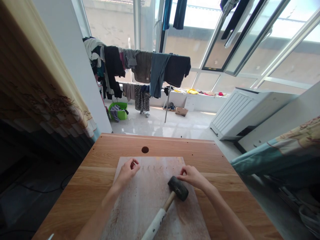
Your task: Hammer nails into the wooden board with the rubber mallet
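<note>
A worn, pale wooden board lies on the table in front of me. Several small nails stand in a row across its far part, some of them tilted. Left of that row, my left hand is over the board with thumb and fingertips closed together. My right hand is at the board's right side, its fingers pinched just beyond the mallet head. Whatever either pinch holds is too small to see. Between my arms a mallet with a black head and a partly white handle rests diagonally on the board.
The wooden table has a round hole near its far edge. Beyond it stands a drying rack hung with clothes, beside a green basin. Curtains hang at the left, and a white cabinet stands at the right.
</note>
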{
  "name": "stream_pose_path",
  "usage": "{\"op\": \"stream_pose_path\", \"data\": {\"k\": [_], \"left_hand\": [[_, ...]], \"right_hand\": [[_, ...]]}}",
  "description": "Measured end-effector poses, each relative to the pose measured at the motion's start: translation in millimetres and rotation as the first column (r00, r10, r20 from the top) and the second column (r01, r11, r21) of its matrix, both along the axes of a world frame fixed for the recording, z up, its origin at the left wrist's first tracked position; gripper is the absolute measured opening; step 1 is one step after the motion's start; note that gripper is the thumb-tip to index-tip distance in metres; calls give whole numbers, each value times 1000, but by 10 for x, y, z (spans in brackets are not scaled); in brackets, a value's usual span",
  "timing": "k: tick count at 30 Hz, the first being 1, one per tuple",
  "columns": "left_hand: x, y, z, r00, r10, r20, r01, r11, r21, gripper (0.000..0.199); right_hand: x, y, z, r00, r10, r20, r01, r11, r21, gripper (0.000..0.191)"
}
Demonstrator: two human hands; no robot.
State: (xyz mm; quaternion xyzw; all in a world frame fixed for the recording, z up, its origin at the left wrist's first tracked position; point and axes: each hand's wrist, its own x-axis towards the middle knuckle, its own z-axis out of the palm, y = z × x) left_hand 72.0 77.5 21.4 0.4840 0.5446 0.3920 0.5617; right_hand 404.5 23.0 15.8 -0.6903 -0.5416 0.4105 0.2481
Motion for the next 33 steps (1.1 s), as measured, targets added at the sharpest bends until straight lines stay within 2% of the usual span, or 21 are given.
{"op": "stream_pose_path", "data": {"k": [2,5,8,10,12,16,20,24,26,28,30,33], "left_hand": [[19,-15,-31,981,-64,-184,85,991,105,18],[53,-32,-77,896,-120,-427,236,945,228,17],[79,-37,-102,889,-113,-444,251,931,265,16],[91,-41,-101,902,-104,-419,235,932,275,15],[108,-47,-86,922,-97,-376,213,936,281,14],[183,-51,-47,980,-54,-189,101,964,245,14],[264,-28,-16,999,-17,42,13,996,84,20],[268,-22,9,977,1,214,9,999,-48,23],[252,-30,8,977,-6,211,20,998,-65,24],[245,-39,-7,988,-34,148,43,998,-56,25],[254,-44,-31,997,-72,40,73,997,-14,25],[296,-53,-58,983,-125,-138,138,986,92,22]], "right_hand": [[-2,19,-12,999,27,41,-27,999,-18,18],[-12,49,-44,999,35,36,-34,999,-40,22],[-25,46,-48,997,20,-78,-25,998,-60,22],[-43,5,-8,975,2,-221,-20,997,-79,23],[-73,-67,72,919,-23,-394,-11,996,-84,26],[-162,-225,298,724,-57,-688,49,998,-31,30],[-287,-281,465,551,-64,-832,113,994,-1,31],[-449,-261,501,477,-58,-877,131,991,6,30],[-531,-250,485,485,-60,-873,140,990,10,32],[-602,-238,454,527,-70,-847,146,989,9,34],[-656,-215,407,602,-83,-794,147,989,7,35],[-704,-142,318,756,-93,-649,139,990,21,38]]}}
